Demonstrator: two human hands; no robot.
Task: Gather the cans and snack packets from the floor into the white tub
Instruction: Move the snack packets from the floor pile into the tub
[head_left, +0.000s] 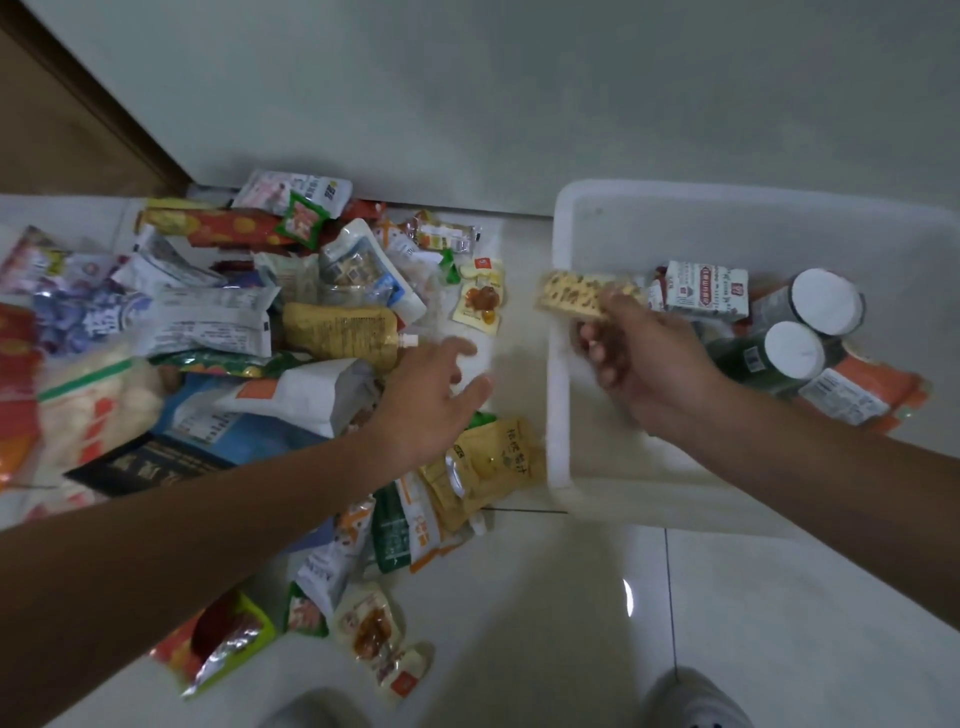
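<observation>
White tub (558, 364) rim: right hand (649, 364) pinching yellow bar (576, 296); left hand (426, 400) spread.

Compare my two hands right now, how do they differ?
The right hand is closed on a yellow speckled snack packet at the white tub rim; the left hand is open and empty. The right hand is at the tub, the left hand over the snack pile on the floor. Both are bare.

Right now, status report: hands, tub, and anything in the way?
Right hand shut on snack bar over white tub rim. Left hand open above floor pile. Two cans in tub. Path clear.
</observation>
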